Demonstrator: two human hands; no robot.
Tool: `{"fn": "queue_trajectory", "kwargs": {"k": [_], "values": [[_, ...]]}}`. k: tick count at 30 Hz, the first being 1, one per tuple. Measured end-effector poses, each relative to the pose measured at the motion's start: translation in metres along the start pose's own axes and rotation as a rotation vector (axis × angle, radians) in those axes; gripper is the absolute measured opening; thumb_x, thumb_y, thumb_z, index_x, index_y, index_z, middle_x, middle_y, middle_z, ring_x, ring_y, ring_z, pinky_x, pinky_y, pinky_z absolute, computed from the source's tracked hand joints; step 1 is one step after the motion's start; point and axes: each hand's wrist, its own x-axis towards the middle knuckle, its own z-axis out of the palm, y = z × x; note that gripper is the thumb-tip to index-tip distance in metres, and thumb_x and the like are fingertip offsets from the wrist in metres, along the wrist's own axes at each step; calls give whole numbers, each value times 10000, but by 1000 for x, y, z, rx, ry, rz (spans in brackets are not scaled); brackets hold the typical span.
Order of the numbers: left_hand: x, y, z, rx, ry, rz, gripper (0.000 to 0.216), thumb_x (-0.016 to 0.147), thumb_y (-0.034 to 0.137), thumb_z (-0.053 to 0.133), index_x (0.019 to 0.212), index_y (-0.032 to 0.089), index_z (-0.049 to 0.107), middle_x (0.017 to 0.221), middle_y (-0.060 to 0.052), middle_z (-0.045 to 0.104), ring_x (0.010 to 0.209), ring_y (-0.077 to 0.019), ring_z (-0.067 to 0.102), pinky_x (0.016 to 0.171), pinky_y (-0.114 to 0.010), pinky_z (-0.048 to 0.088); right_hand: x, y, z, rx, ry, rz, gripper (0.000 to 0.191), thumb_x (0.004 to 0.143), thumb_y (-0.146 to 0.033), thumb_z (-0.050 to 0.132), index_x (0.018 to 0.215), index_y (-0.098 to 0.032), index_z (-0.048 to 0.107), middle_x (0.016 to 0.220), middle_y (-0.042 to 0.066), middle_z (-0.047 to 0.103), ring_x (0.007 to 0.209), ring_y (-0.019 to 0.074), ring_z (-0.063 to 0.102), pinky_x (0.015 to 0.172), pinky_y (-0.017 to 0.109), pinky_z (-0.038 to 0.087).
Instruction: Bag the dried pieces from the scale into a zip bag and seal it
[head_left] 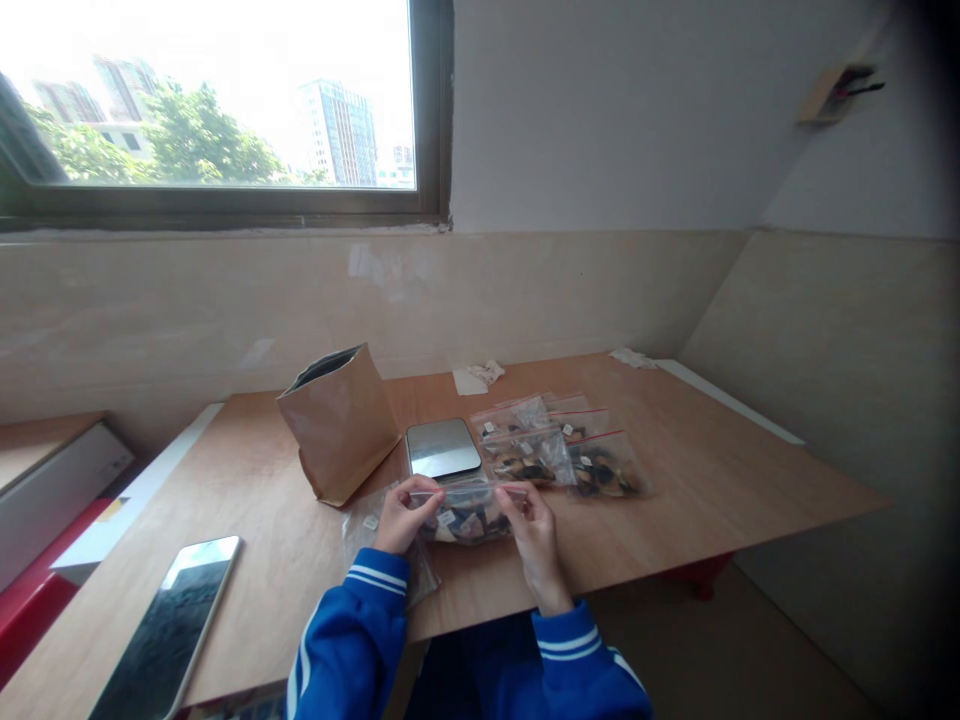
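My left hand (401, 515) and my right hand (531, 525) both pinch the top edge of a small clear zip bag (469, 518) filled with dark and tan pieces, one hand at each end. The bag hangs just above the wooden table (697, 480) near its front edge. A second clear bag (364, 530), flat and pale, lies on the table under my left hand. Both sleeves are blue with white stripes.
Several filled zip bags (559, 450) lie to the right of a small scale with a metal top (442, 447). A brown paper bag (341, 420) stands open behind my left hand. A phone (176, 625) lies at front left. Crumpled paper (480, 375) rests by the wall.
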Motion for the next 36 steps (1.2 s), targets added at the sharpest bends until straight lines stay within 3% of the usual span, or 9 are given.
{"fn": "queue_trajectory", "kwargs": {"k": [7,14,19,27,36], "values": [[0,1,1,-33,-13,23,298,687,369,731,605,133,568,735,-29,589,671,-118,543,580,-205,422,0,-2,2,26,-2,19,242,784,-407,658,890,-190,640,876,32,686,814,183,615,750,292,466],[-1,2,4,-221,-115,-20,285,720,425,685,781,163,592,835,-25,611,717,-128,558,610,-213,432,-1,-5,2,41,-69,60,255,794,-424,646,917,-202,627,904,25,680,873,191,626,806,300,472],[-1,4,4,-79,-132,-51,293,683,405,729,803,150,650,803,-35,628,715,-140,569,576,-210,436,-2,-9,1,65,-104,86,334,792,-425,648,1043,-206,622,984,50,687,922,209,634,814,314,486],[-1,1,5,-24,-71,-79,294,667,410,742,727,137,651,690,-14,601,588,-99,517,485,-188,409,0,-9,0,15,-128,28,262,801,-420,637,904,-182,672,906,48,690,888,212,639,804,316,493],[-1,2,4,26,-58,-46,281,677,403,736,731,137,666,678,-21,614,603,-109,532,509,-198,423,-1,-11,2,-47,-106,-30,237,779,-385,668,868,-166,680,861,51,697,828,205,646,776,318,504]]}}
